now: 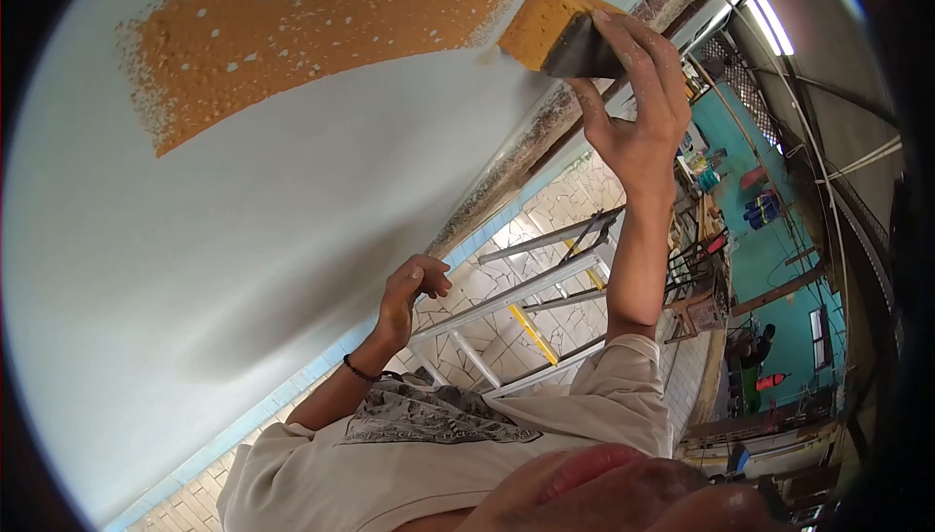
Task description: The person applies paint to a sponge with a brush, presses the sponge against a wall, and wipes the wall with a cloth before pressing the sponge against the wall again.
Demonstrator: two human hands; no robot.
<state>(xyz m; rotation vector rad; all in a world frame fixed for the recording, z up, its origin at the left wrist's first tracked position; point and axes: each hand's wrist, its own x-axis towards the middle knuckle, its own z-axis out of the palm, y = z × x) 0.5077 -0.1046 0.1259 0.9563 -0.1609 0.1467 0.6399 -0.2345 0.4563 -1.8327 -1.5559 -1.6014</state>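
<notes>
My right hand point(638, 104) is raised at the upper right, its fingers and thumb closed round a block-shaped sponge point(550, 26), orange on its front and dark on the gripped side. The sponge is at the white wall point(292, 191), just right of a broad, speckled orange paint band point(312, 21). My left hand point(414, 284) hangs lower, near the wall's edge, with fingers curled; whether anything is inside them is hidden. A dark bracelet point(360, 368) circles the left wrist.
Below stands a metal ladder point(526, 289) with a yellow part, over a stone-patterned floor point(487, 289). A worn beam point(506, 162) runs along the wall's edge. At the right are a turquoise wall point(769, 250), cluttered shelves and another person point(758, 347) far off.
</notes>
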